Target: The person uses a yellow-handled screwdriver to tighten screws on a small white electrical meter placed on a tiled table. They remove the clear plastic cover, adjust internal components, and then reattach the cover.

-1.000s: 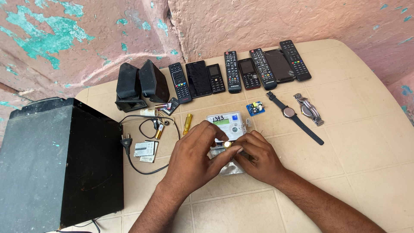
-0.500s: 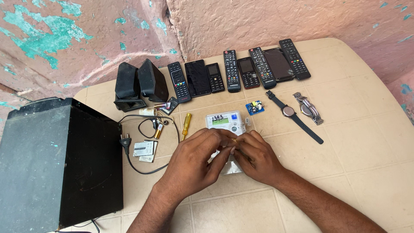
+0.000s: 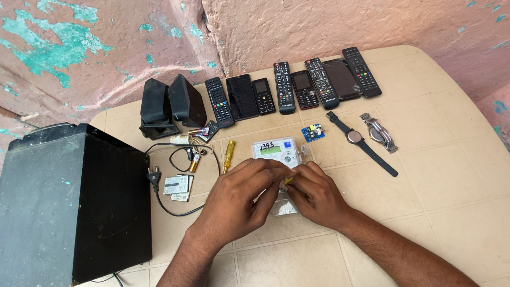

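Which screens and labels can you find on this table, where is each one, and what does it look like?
Electricity meter: centre, above both hands; white box, small greenish display, handwritten label.
Smartphone: back row, left; dark blank screen.
Keypad phone: back row, middle; small dark screen.
Wristwatch: right of the meter; round dark face, black strap.

Both hands are meeting over a white electric meter (image 3: 277,154) lying on the beige table (image 3: 435,159): the left hand (image 3: 239,196) and right hand (image 3: 316,194) are pinching something small and yellowish between their fingertips (too small to identify). A yellow-handled screwdriver (image 3: 228,155) is lying just left of the meter, and a big black speaker box (image 3: 64,202) is standing at far left.
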